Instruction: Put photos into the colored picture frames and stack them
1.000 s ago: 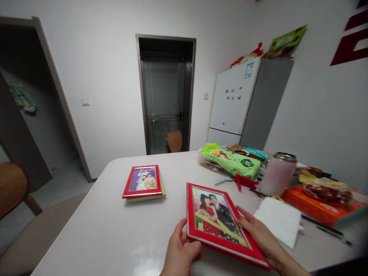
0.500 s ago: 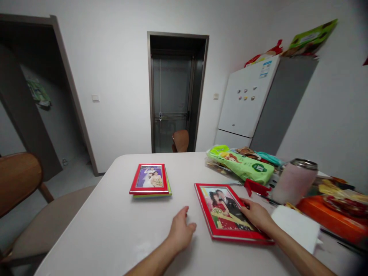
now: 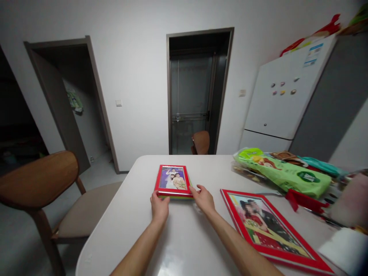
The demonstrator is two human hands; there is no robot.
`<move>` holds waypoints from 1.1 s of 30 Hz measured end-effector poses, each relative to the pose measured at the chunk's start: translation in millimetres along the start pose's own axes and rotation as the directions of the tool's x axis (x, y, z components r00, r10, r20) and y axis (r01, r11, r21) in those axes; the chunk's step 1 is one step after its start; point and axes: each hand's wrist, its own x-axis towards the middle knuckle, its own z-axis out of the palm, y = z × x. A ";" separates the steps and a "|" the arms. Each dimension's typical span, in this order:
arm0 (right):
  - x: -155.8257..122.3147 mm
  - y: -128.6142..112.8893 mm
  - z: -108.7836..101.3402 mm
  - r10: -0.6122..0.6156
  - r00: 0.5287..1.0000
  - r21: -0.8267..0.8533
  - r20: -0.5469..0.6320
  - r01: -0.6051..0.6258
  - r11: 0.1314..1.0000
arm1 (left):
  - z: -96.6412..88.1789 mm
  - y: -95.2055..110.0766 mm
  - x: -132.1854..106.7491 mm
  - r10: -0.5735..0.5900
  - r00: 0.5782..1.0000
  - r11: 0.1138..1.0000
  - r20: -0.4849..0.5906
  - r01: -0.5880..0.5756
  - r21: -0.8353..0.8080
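As I look on, the left hand [image 3: 160, 209] touches the near left corner of a small red photo frame [image 3: 174, 179], thumb [image 3: 166, 200] apart from the fingers [image 3: 154, 196], and the right hand [image 3: 204, 199] touches its near right corner; whether they pinch it I cannot tell. It lies face up over a green-edged piece [image 3: 184, 197] on the white table [image 3: 129, 226], while a larger red frame [image 3: 270, 226] lies to the right, near the right forearm [image 3: 237, 241], with a green packet [image 3: 290, 174] beyond it
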 end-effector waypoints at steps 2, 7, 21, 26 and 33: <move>7.8 -5.6 7.9 0.072 0.997 -0.014 0.022 -0.072 0.997 | -5.4 1.9 -5.9 0.108 0.991 0.980 0.084 -0.120 0.156; 12.6 -1.7 10.6 0.201 0.969 0.027 0.143 -0.207 0.978 | -15.1 7.8 -18.0 0.261 0.898 0.815 0.354 -0.402 0.418; -22.7 -5.1 -5.1 0.243 0.930 0.624 0.275 -0.365 0.691 | -28.0 34.4 -12.2 0.283 0.757 0.657 0.589 -0.601 0.455; -62.8 -11.8 -33.8 0.091 0.977 0.801 0.191 -0.209 0.562 | -41.7 38.1 -33.4 0.245 0.795 0.829 0.555 -0.468 0.305; -155.5 -12.2 -92.3 -0.363 0.889 0.315 -0.280 0.442 0.840 | -58.2 70.0 -86.6 0.291 0.771 0.936 0.566 -0.109 -0.334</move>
